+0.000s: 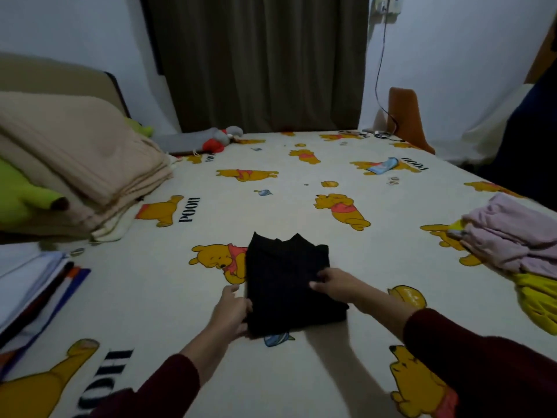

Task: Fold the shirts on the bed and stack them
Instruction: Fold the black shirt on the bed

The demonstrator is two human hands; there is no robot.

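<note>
A black shirt [286, 279] lies folded into a compact rectangle in the middle of the bed [301, 206], collar pointing away from me. My left hand [233, 312] grips its near left edge, fingers tucked under the fabric. On top of the shirt, near its right side, my right hand [334, 285] pinches the cloth. At the left bed edge lies a stack of folded shirts [33, 294] in white, black, orange and blue. At the right edge a crumpled pink garment [512, 236] lies over a yellow one [539, 300].
Folded beige blankets [78, 164] and a green plush [21, 194] fill the far left. A red and grey toy [221, 140] lies by the curtain. A small blue packet [382, 165] rests at the far right, a cable [382, 86] hangs beyond.
</note>
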